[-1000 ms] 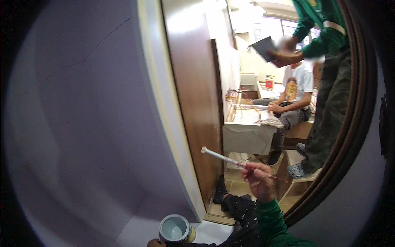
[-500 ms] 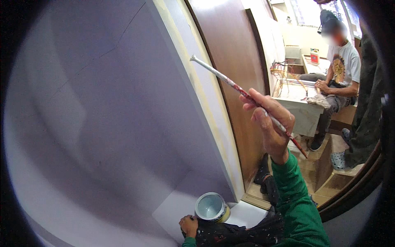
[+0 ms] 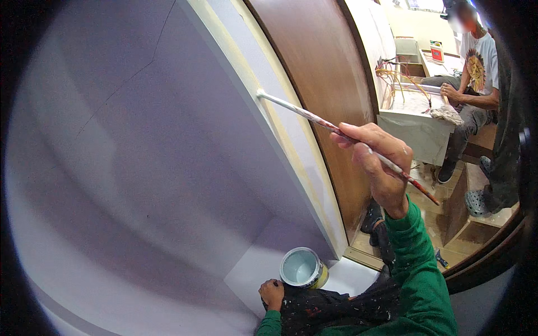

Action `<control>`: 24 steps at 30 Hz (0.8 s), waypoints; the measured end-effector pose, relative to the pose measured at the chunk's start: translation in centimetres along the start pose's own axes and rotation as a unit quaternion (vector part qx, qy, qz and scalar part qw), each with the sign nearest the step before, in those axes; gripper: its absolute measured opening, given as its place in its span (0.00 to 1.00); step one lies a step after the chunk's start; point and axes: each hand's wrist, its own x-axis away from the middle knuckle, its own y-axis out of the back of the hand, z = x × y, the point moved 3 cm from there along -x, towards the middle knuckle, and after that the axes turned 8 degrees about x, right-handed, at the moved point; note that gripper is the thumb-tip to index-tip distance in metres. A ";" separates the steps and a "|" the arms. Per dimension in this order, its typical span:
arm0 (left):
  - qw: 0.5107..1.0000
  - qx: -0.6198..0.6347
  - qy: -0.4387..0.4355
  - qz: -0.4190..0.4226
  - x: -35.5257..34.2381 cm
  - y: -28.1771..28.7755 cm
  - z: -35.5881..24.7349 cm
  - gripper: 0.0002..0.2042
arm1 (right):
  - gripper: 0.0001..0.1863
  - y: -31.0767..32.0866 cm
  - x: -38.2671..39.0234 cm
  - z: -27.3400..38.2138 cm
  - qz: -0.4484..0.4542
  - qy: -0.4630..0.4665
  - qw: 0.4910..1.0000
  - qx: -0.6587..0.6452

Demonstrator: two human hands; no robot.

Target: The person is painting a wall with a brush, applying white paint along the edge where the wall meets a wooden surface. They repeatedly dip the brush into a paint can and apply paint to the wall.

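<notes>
My right hand (image 3: 382, 159) grips a thin paintbrush (image 3: 314, 116) whose handle is smeared white and red. Its white-loaded tip meets the edge of a pale wall panel (image 3: 246, 84), beside a yellowish strip. Low in the view my left hand (image 3: 272, 293) is curled at my dark, paint-spotted trousers, next to an open paint can (image 3: 323, 275). What its fingers hold, if anything, is hidden. Pale paint lies inside the can, which stands by my lap.
A brown wooden door panel (image 3: 319, 61) rises right of the painted edge. Beyond it a person (image 3: 479, 67) sits by a white box (image 3: 417, 131) with loose wires (image 3: 395, 73). Another person's dark clothes and grey clog (image 3: 476, 203) show at far right, near wooden steps.
The brush tip has come down slightly and onto the panel edge, still in my right hand. The whole view has shifted, with the can and my left hand appearing higher and further right.
</notes>
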 end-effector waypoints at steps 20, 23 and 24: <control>1.000 0.002 -0.016 -0.010 0.1 -0.7 0.6 0.10 | 0.19 -0.7 -0.8 -1.5 -0.025 -0.126 0.976 -0.176; 1.000 0.002 -0.015 -0.004 -0.1 -0.5 0.3 0.09 | 0.19 -0.7 -0.1 -1.4 -0.023 -0.151 0.972 -0.176; 1.000 0.008 -0.016 -0.002 -0.1 -0.4 0.2 0.09 | 0.19 -0.6 0.1 -1.5 -0.020 -0.153 0.972 -0.177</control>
